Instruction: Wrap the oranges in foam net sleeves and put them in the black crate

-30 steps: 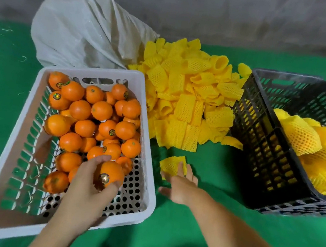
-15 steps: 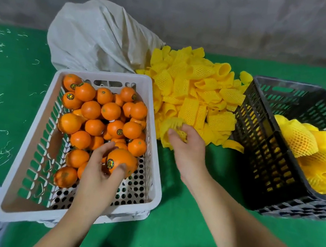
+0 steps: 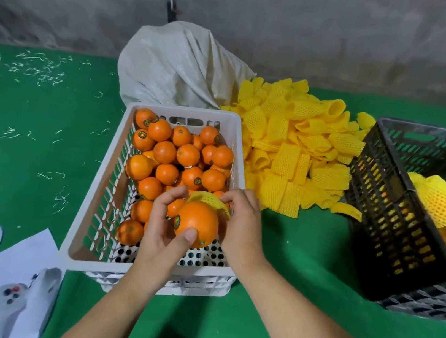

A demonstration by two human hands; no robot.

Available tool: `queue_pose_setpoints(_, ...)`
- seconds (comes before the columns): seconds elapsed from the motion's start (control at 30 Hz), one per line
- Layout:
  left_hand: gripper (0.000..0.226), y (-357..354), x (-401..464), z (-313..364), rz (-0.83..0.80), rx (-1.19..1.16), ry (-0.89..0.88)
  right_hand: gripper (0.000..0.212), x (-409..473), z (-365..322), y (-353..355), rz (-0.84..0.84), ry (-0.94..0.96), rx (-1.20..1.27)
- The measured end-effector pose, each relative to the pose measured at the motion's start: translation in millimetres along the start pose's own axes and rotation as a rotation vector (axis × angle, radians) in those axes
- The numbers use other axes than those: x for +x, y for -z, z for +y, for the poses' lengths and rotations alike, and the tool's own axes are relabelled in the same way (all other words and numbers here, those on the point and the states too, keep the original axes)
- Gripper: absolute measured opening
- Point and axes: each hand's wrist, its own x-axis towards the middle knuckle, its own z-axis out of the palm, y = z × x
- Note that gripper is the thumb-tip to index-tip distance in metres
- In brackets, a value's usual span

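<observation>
Left hand [image 3: 166, 227] grips 1 round orange [image 3: 196, 224]; right hand [image 3: 239, 223] pinches the yellow foam net sleeve [image 3: 209, 199] touching its far top.

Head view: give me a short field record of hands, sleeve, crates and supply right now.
left hand: grips an orange above the white crate
right hand: holds a foam net sleeve at the orange's far side
sleeve status: not yet over the orange
white crate: many bare oranges
black crate: holds wrapped oranges
sleeve pile: between the crates
</observation>
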Motion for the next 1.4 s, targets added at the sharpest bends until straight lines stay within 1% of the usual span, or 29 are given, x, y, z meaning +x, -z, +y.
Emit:
queue_pose_setpoints(0.07, 0.071, 1, -4, 0, -0.004, 0.082, -0.053, 0.024, 3, -1, 0, 0.059, -0.145, 0.088)
queue_pose_setpoints(0.1, 0.07, 1, -5, 0, -0.012, 0.128, -0.081, 0.024, 5, -1, 0, 0.066, -0.207, 0.113)
queue_pose_setpoints(0.13, 0.069, 1, -5, 1, -0.031, 0.161, -0.098, 0.024, 7, 1, 0, 0.07, -0.229, 0.094)
queue_pose_setpoints(0.23, 0.062, -1, -1, 2, -0.151, 0.218, -0.066, 0.017, 10, 6, 4, 0.026, -0.215, -0.018)
queue_pose_setpoints(0.3, 0.058, -1, 3, 1, -0.199, 0.249, -0.04, 0.014, 10, 8, 5, -0.013, -0.186, -0.005)
queue_pose_setpoints(0.47, 0.061, -3, 8, -1, -0.118, 0.275, 0.057, 0.017, 7, 8, 4, -0.046, -0.169, 0.177)
queue_pose_setpoints(0.53, 0.061, -5, 10, 1, -0.103, 0.302, 0.076, 0.006, 8, 9, 5, -0.054, -0.195, 0.235)
queue_pose_setpoints(0.57, 0.06, -5, 11, 1, -0.114, 0.306, 0.059, 0.003, 8, 9, 5, -0.044, -0.202, 0.244)
queue_pose_setpoints(0.6, 0.059, -4, 10, 1, -0.148, 0.298, 0.031, 0.008, 8, 10, 6, -0.036, -0.2, 0.241)
queue_pose_setpoints(0.67, 0.058, 0, 7, 1, -0.274, 0.26, -0.018, 0.016, 9, 10, 7, -0.038, -0.164, 0.195)
queue_pose_setpoints(0.73, 0.058, 2, 4, 1, -0.381, 0.27, -0.026, 0.029, 10, 10, 8, -0.061, -0.126, 0.118)
queue_pose_setpoints(0.8, 0.063, 1, 4, 1, -0.404, 0.289, -0.002, 0.04, 14, 8, 11, -0.097, -0.111, 0.063)
queue_pose_setpoints(0.87, 0.07, -2, 5, 0, -0.377, 0.287, 0.04, 0.044, 18, 7, 16, -0.15, -0.115, 0.06)
queue_pose_setpoints(0.97, 0.075, -7, 8, -1, -0.333, 0.364, 0.047, 0.036, 22, 6, 25, -0.253, -0.115, 0.067)
queue_pose_setpoints(1.0, 0.074, -10, 9, -1, -0.319, 0.404, 0.033, 0.032, 23, 7, 28, -0.275, -0.079, 0.033)
queue_pose_setpoints(1.1, 0.069, -18, 11, 0, -0.276, 0.475, -0.005, 0.035, 27, 12, 39, -0.274, 0.042, -0.068)
queue_pose_setpoints(1.13, 0.065, -20, 12, -1, -0.246, 0.477, -0.006, 0.033, 27, 14, 42, -0.274, 0.069, -0.094)
queue_pose_setpoints(1.2, 0.061, -22, 14, -5, -0.154, 0.454, 0.015, 0.03, 24, 15, 47, -0.288, 0.108, -0.139)
queue_pose_setpoints(1.27, 0.059, -20, 15, -10, -0.041, 0.431, 0.052, 0.029, 17, 15, 47, -0.287, 0.203, -0.173)
queue_pose_setpoints(1.33, 0.058, -16, 16, -14, 0.05, 0.366, 0.089, 0.028, 8, 11, 46, -0.261, 0.304, -0.204)
queue_pose_setpoints(1.4, 0.061, -13, 18, -17, 0.123, 0.288, 0.091, 0.03, 1, 7, 44, -0.238, 0.359, -0.242)
